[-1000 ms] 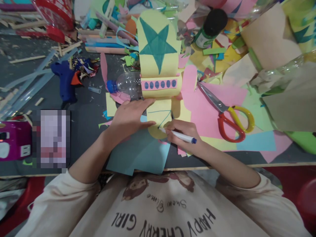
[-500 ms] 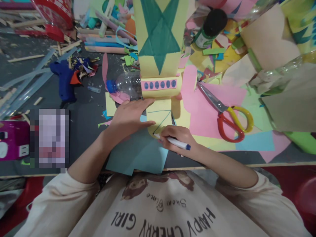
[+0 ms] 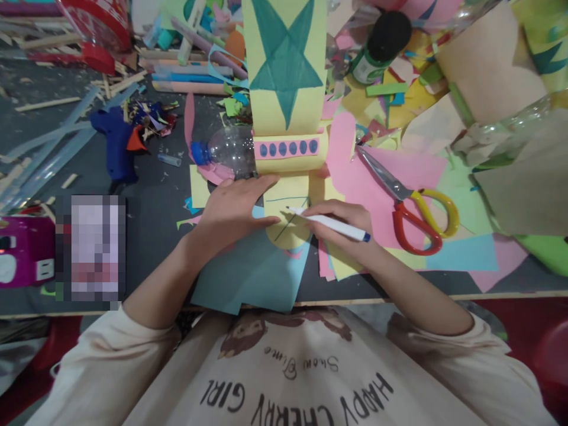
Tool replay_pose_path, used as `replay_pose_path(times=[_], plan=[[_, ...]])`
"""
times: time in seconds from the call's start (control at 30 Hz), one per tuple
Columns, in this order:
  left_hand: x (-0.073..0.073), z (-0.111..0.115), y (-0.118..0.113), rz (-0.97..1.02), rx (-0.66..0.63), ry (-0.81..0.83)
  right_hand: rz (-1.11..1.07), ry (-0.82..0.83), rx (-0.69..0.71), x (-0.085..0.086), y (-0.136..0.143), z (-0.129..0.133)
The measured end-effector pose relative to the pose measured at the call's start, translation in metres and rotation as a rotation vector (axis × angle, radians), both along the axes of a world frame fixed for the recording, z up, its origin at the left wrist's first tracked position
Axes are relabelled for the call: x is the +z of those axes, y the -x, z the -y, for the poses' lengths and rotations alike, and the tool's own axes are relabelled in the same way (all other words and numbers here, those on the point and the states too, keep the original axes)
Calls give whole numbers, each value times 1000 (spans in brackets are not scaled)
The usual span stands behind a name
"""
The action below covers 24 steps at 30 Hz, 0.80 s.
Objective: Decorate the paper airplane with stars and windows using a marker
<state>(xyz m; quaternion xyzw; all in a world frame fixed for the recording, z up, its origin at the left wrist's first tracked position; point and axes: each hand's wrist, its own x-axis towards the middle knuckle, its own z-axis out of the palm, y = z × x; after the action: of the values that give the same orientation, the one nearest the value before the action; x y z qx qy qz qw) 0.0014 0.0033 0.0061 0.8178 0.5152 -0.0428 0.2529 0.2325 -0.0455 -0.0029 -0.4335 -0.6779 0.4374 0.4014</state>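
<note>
My left hand (image 3: 235, 207) lies with spread fingers at the left edge of a yellow paper tab (image 3: 290, 234), which has a round lower end and blue lines on it. A white marker (image 3: 339, 227) with a blue end is pinched in my right hand (image 3: 341, 222), its tip over the tab's upper part. Above the tab is a plastic bottle (image 3: 228, 151) wrapped in yellow paper, with a pink strip (image 3: 288, 148) of blue dots. Yellow paper with a green star (image 3: 287, 65) stretches beyond it. Blue paper (image 3: 252, 275) lies beneath the tab.
Scissors (image 3: 406, 198) rest on pink paper (image 3: 373, 183) to the right. A blue glue gun (image 3: 116, 145), a phone-like blurred object (image 3: 97, 245) and a purple box (image 3: 26, 251) are on the left. Behind are a black-capped bottle (image 3: 381, 47), markers and scraps.
My right hand has moved up and to the right with the marker, whose tip has left the lower end of the diagonal line. My left hand has stayed in place.
</note>
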Motion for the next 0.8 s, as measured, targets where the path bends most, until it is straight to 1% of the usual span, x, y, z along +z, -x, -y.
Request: replay_pose_path(times=[0.03,0.1,0.17,0.2,0.3,0.4,0.67,0.8], plan=[[0,0,0,5,-1,-4,6,-9,-1,-1,-2,-4],[0,0,0,10,-1,-14,2,-77,-3,-6,-5,-11],[0,1,0,10,-5,-25,-11,-143,-40,-12,-6,-16],[1,1,0,9,-5,-30,-10,-148,-69,-14,-5,-18],[2,1,0,8,-3,-39,28,-63,-139,-19,-4,-19],[2,2,0,20,0,-40,53,0,-148,-19,-3,-19],[-2,3,2,48,0,-59,62,19,-161,-20,-2,-19],[0,2,1,34,2,-50,75,18,-166,-21,-2,-19]])
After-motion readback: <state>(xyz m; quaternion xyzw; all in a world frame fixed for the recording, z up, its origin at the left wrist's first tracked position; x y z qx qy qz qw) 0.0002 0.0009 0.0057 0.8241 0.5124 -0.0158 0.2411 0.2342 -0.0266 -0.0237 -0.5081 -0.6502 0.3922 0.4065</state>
